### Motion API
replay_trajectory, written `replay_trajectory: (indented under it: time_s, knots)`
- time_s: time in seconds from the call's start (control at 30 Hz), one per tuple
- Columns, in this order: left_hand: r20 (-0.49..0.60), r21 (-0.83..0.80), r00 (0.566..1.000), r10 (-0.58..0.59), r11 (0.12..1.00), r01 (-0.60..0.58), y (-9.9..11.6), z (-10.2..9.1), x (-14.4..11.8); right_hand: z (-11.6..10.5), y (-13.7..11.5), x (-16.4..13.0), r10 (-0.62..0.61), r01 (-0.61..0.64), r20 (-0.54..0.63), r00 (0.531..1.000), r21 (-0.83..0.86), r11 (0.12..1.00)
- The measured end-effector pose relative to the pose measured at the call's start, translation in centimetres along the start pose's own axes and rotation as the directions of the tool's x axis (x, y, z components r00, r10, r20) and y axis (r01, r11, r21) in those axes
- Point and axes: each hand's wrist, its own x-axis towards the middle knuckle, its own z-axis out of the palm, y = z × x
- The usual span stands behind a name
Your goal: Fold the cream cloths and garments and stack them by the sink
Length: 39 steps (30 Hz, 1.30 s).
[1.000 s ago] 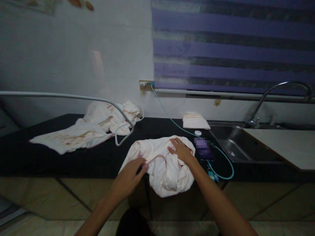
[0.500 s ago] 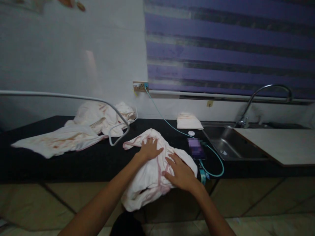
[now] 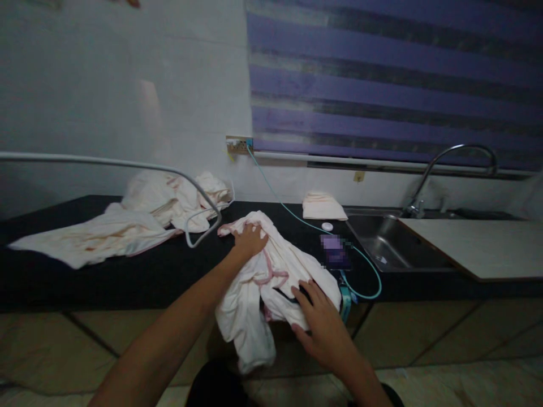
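Stained cloths (image 3: 97,234) on counter (image 3: 127,285), partly behind rod (image 3: 85,159). Left hand (image 3: 250,240) on white cloth (image 3: 292,257), can't tell if clamped; bunched at counter's front edge, part hanging over, right hand (image 3: 319,316) at right side, fingers apart. Further right, folded cloth (image 3: 324,207), disc (image 3: 327,226), phone (image 3: 336,253) just beside, cord (image 3: 376,269), sink (image 3: 384,243) partly under board (image 3: 500,243).

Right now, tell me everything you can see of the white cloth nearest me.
The white cloth looks soft and thin, with pink edging. Crumpled and unfolded, it lies partly on the dark counter, its near part drooping past the front edge. The left grip rests on its far left part; the right grip appears to touch its near right side.
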Motion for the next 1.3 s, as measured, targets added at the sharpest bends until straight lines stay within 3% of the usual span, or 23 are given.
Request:
replay_trajectory:
  time_s: [0.1,0.17,0.23,0.33,0.43,0.6,0.7,0.8,0.87,0.93,1.0,1.07,1.2,1.3]
  knots:
    - [-0.139,0.052,0.989,0.058,0.997,-0.051,0.6,-0.6,-0.5,0.4,0.0,-0.8,0.039,-0.039,-0.038,0.999,0.016,0.999]
    - [-0.189,0.003,0.955,0.231,0.972,-0.234,0.8,-1.1,-1.3,0.3,-0.1,-0.5,0.056,-0.054,-0.063,0.996,0.032,0.998]
    - [-0.147,-0.158,0.901,0.407,0.890,-0.428,0.5,-1.4,-2.4,-0.2,-0.2,0.5,0.067,-0.063,-0.076,0.995,0.049,0.997]
    - [-0.041,-0.321,0.849,0.526,0.798,-0.510,-0.6,-1.6,-4.6,-1.0,0.2,3.2,0.078,-0.075,-0.056,0.995,0.050,0.996]
    - [0.024,-0.214,0.858,0.513,0.841,-0.497,-1.6,-2.0,-7.1,-1.0,1.1,6.8,0.087,-0.087,-0.028,0.996,-0.002,0.996]
    - [0.066,0.022,0.953,0.296,0.954,-0.298,-0.5,-3.1,-12.1,1.0,1.3,13.0,0.175,-0.177,-0.028,0.984,-0.119,0.977]
    - [0.075,0.019,0.973,0.218,0.975,-0.220,1.0,-4.1,-15.3,2.6,0.2,16.2,0.247,-0.246,-0.005,0.969,-0.126,0.961]
    - [0.145,-0.090,0.954,0.261,0.964,-0.250,2.0,-5.8,-16.6,3.9,-0.6,18.9,0.283,-0.282,-0.002,0.959,-0.099,0.954]
    - [0.179,-0.222,0.946,0.271,0.948,-0.229,2.2,-7.2,-15.9,4.4,-0.6,20.2,0.217,-0.216,0.005,0.976,-0.036,0.976]
    - [0.143,-0.329,0.936,0.320,0.908,-0.260,1.7,-7.9,-14.0,4.5,-0.2,21.1,0.124,-0.124,0.019,0.992,0.026,0.992]
    - [0.069,-0.332,0.881,0.467,0.844,-0.422,0.6,-7.5,-11.4,4.4,0.3,21.5,0.063,-0.064,0.033,0.997,0.057,0.996]
    - [0.070,-0.244,0.821,0.566,0.808,-0.536,-0.7,-6.0,-8.8,4.0,0.8,21.5,0.034,-0.037,0.037,0.999,0.070,0.997]
    - [0.090,0.016,0.880,0.466,0.883,-0.469,-2.8,-2.2,-5.3,3.2,0.8,20.3,-0.025,0.021,0.030,0.999,0.121,0.992]
    - [0.082,0.139,0.940,0.332,0.930,-0.341,-3.2,-1.1,-3.6,2.5,-0.5,17.3,-0.052,0.045,0.045,0.998,0.145,0.988]
